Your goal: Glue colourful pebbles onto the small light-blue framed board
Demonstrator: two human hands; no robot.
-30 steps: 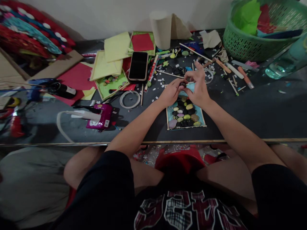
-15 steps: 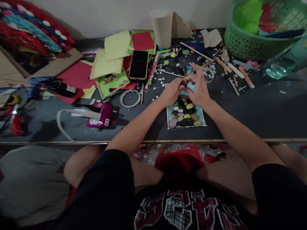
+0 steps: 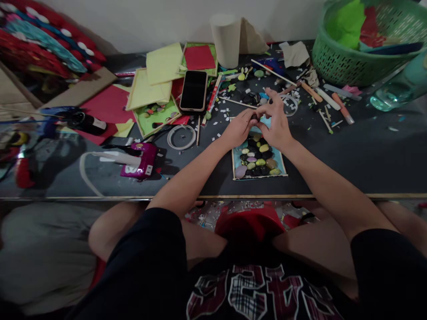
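Note:
A small dark pebble (image 3: 255,117) is pinched between the fingertips of my left hand (image 3: 239,127) and my right hand (image 3: 277,126), and fingers partly cover it. Both hands hover over the far part of a framed light-blue panel (image 3: 237,152), whose far side they hide. On the panel's near part sit smooth pebbles (image 3: 266,154) in black, yellow-green, lilac and brown, packed close together. Thin pale sticks (image 3: 260,177) edge the panel. My right index finger is raised away from the pinch.
Beyond my hands lie paper scraps, sticks and loose pebbles (image 3: 259,73). Left of them are a phone (image 3: 193,90), framed green panels (image 3: 156,118), a tape ring (image 3: 181,137) and a purple power socket (image 3: 142,160). A green basket (image 3: 350,62) and a bottle (image 3: 396,89) stand at right.
My fingers have shifted very slightly around the dark pebble, covering a little more of it. Both hands stay at the same spot over the panel.

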